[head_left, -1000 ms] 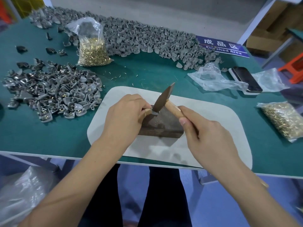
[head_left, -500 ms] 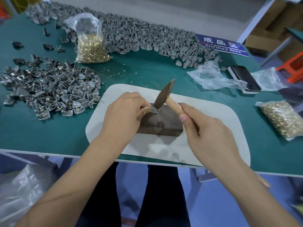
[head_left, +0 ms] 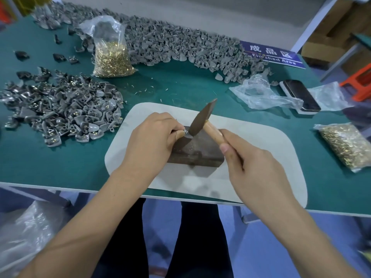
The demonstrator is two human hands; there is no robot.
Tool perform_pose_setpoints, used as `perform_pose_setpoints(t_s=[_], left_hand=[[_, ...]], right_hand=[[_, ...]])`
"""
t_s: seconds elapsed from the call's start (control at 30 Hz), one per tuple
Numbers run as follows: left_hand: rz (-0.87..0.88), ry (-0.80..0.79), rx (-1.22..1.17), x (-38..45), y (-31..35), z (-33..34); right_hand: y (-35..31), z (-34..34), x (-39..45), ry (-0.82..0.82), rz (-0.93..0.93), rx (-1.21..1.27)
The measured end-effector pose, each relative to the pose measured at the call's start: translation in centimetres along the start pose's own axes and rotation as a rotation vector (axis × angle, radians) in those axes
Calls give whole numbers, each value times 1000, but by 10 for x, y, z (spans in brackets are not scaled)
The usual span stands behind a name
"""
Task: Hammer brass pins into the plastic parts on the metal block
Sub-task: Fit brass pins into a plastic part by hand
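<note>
A dark metal block (head_left: 197, 152) lies on a pale mat (head_left: 259, 157) at the table's front edge. My left hand (head_left: 150, 141) pinches a small grey plastic part (head_left: 186, 132) against the block's top left corner; most of the part is hidden by my fingers. My right hand (head_left: 249, 163) grips the wooden handle of a small hammer (head_left: 201, 119), whose head is down on the part. No pin shows under the hammer head.
A heap of grey parts with pins (head_left: 60, 109) lies left. More grey parts (head_left: 170, 45) run along the back. One bag of brass pins (head_left: 111, 55) stands behind, another bag (head_left: 345, 145) lies right. A phone (head_left: 301, 96), crumpled plastic (head_left: 261, 93) and a blue sign (head_left: 271, 54) sit back right.
The hammer head has come down a little onto the part. My left hand keeps its pinch at the block's corner.
</note>
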State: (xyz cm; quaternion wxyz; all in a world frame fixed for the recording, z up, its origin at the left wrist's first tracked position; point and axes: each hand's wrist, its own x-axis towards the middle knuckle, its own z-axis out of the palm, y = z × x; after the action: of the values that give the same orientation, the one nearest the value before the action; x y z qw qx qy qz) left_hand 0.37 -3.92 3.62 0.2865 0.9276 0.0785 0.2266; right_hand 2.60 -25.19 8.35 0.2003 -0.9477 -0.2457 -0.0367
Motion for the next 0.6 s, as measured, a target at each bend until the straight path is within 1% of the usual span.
perform_pose_setpoints(t_s=[0.03,0.17,0.27,0.37,0.43,0.5,0.53,0.57,0.6], left_hand=[[1,-2,2,0,-1,0],[-8,13,4,-1,-1,0],[-26,18,19,-1,-1,0],[-30,18,33,-1,-1,0],[-35,12,38,0,0,-1],[-40,4,40,0,0,-1],[-42,1,36,0,0,-1],[-43,-2,30,0,0,-1],[-45,-7,24,0,0,-1]], right_hand=[[3,-1,2,-11,19,-16],[9,-4,6,72,140,50],[25,3,16,86,240,-36],[43,16,25,47,300,-89],[46,25,28,3,312,-41],[45,32,27,-10,299,-65],[46,35,27,22,274,-120],[46,36,28,88,246,-130],[44,36,31,162,212,-85]])
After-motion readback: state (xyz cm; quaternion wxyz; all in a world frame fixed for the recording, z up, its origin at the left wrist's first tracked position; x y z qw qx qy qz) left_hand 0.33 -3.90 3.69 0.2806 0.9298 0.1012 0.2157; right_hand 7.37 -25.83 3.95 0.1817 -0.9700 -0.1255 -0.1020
